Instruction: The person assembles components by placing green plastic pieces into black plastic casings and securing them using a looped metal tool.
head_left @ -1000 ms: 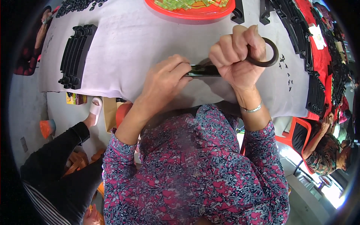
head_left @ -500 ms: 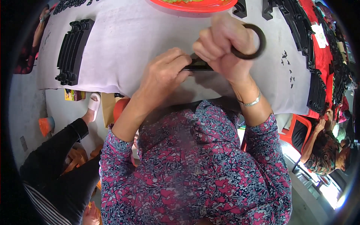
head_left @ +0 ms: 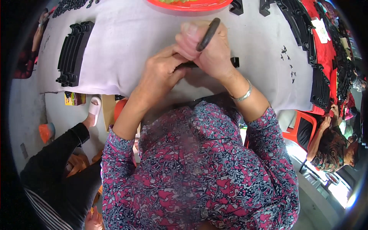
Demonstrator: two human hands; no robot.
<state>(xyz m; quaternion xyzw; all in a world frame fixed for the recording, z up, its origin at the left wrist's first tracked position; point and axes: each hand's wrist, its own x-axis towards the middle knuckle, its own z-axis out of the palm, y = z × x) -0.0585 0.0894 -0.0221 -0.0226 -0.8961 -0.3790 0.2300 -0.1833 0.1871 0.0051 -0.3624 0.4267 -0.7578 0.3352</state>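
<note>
My left hand (head_left: 159, 74) is closed, thumb and fingers pinching one end of a slim black plastic part (head_left: 235, 62) over the table's near side. The part's other end sticks out to the right, beyond my right wrist. My right hand (head_left: 212, 55) is closed against the left fingertips and hides the middle of the part. A black ring (head_left: 208, 34), like a roll of tape, sits at the right hand, seen nearly edge-on. The right fingers are blurred; whether they also grip the black part cannot be made out.
A ribbed black part (head_left: 74, 53) lies at the left of the cloth-covered table (head_left: 119, 46). Tiny black pieces (head_left: 289, 61) are scattered right, near a row of black parts (head_left: 320, 88). A red tray (head_left: 191, 5) stands at the far edge. Other people sit on both sides.
My right hand has moved left, up against the left hand. The ring has turned from face-on to nearly edge-on. The black part's right end now shows. My left hand has shifted slightly left.
</note>
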